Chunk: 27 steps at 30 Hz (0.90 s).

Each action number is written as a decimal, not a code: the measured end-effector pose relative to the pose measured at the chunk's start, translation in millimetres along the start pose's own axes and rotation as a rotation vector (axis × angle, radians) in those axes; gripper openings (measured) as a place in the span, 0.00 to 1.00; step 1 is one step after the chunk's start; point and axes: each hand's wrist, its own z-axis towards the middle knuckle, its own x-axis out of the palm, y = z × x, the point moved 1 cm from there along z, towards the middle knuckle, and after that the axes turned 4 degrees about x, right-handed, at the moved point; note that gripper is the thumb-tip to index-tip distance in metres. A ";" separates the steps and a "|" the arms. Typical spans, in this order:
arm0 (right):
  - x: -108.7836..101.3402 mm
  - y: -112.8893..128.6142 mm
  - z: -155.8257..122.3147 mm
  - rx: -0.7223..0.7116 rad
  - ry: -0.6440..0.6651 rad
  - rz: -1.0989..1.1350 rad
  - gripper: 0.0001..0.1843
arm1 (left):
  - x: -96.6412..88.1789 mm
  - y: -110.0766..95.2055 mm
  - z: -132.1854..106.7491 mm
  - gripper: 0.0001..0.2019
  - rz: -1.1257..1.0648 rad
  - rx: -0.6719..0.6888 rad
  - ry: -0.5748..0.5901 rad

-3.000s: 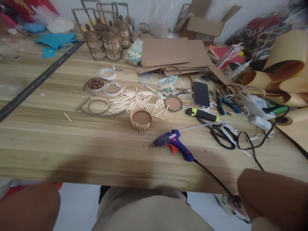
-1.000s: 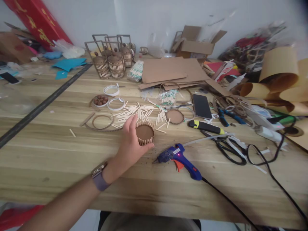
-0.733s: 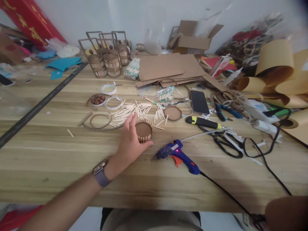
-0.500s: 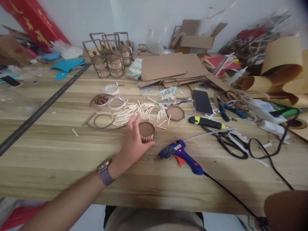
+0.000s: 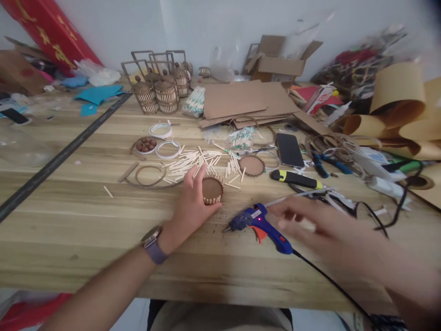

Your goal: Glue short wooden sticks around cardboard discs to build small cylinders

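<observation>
My left hand curves around a small round brown base ringed with short upright wooden sticks. Its thumb lies along the near side and its fingers along the far left, steadying the piece on the table. My right hand, blurred by motion, hangs over the right side with its fingers apart and nothing visible in them. Close by its fingertips lies a blue hot glue gun, its small red light on, nozzle pointing left. Behind the base are loose wooden sticks in a scattered heap and a second round base.
A utility knife, black scissors and a phone lie to the right. The glue gun's black cord runs to the lower right. Tape rolls, a bowl of brown beads, cardboard sheets and small handled baskets are farther back.
My right hand has come in from the lower right, up to the glue gun. My left hand stays around the round base. The view has shifted slightly.
</observation>
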 end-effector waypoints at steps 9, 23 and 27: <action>41.7 -17.2 4.3 0.076 0.131 0.086 0.06 | -8.1 11.5 1.5 0.58 -0.041 0.009 0.119; 26.1 -13.5 17.9 0.181 -0.170 0.613 0.18 | -8.8 16.3 4.0 0.55 -0.063 -0.016 0.163; 37.1 -7.6 30.5 0.240 -0.056 0.861 0.17 | -8.9 14.8 4.0 0.55 -0.048 -0.020 0.175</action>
